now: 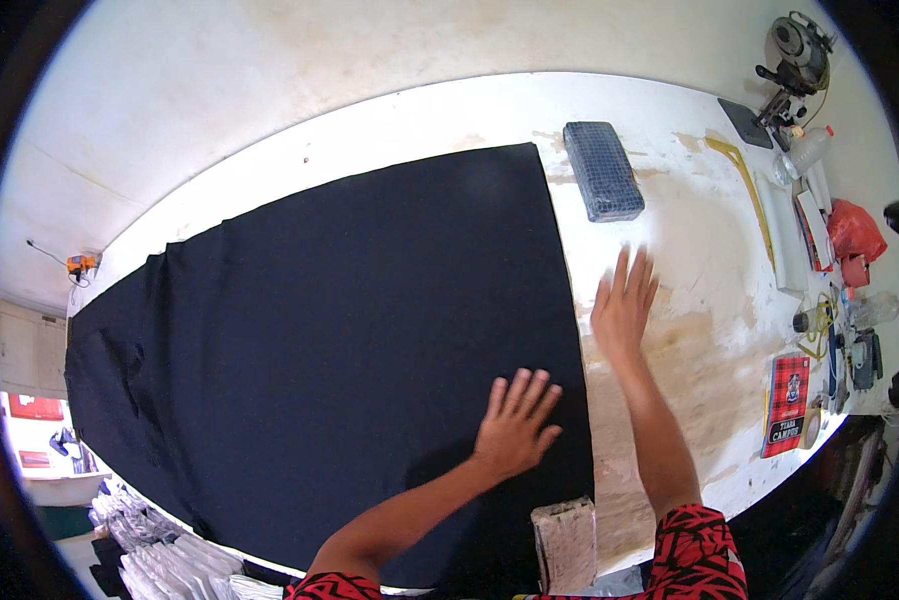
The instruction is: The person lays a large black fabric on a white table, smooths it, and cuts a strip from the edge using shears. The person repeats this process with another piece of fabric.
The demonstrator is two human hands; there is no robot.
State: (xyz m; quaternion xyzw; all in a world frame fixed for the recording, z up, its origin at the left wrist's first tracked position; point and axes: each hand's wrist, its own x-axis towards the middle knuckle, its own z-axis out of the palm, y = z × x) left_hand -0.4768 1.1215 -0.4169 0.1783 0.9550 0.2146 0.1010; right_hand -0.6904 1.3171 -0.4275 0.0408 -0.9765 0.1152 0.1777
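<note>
Under the left hand (512, 436), beside the right hand (623, 312), both spread and empty, lies black cloth (320, 330)

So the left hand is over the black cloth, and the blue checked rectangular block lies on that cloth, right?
No: the head view shows the blue block on the white tabletop beside the black cloth; the left hand is over it.

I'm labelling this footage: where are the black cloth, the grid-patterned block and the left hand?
Black cloth (350, 330): head view, middle of its spread.
Grid-patterned block (604, 172): head view, upper face.
Left hand (512, 438): head view, its back.
</note>
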